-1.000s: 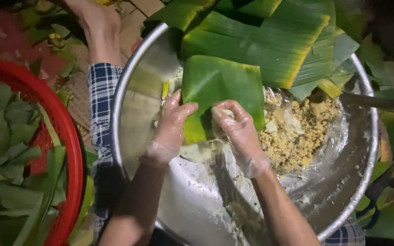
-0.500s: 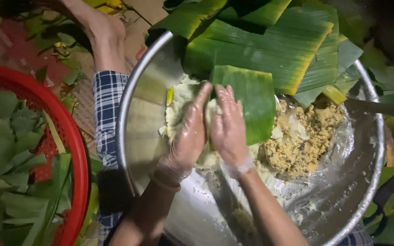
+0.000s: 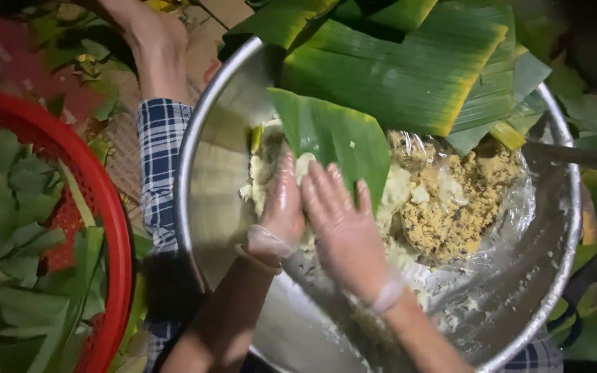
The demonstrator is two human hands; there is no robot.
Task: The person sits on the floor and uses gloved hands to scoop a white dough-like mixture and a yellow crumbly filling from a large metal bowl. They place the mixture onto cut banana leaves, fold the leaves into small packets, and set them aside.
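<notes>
Both my hands wear thin clear plastic gloves and press together inside a large steel bowl (image 3: 205, 173). My left hand (image 3: 281, 207) lies on pale sticky dough (image 3: 260, 176). My right hand (image 3: 343, 224) rests beside it, fingers flat against a folded green banana leaf (image 3: 336, 135) that stands over the dough. To the right sits a mound of crumbly yellow-brown filling (image 3: 450, 207) on clear plastic wrap.
Large banana leaves (image 3: 395, 62) overlap the bowl's far rim. A red plastic basket (image 3: 108, 228) full of green leaves stands at the left. A foot (image 3: 153, 41) and a blue checked trouser leg (image 3: 160, 159) lie beside the bowl. Loose leaves lie at the right.
The hands have come together from apart and now press side by side. The folded leaf shifted from lying over the dough to standing behind my fingers.
</notes>
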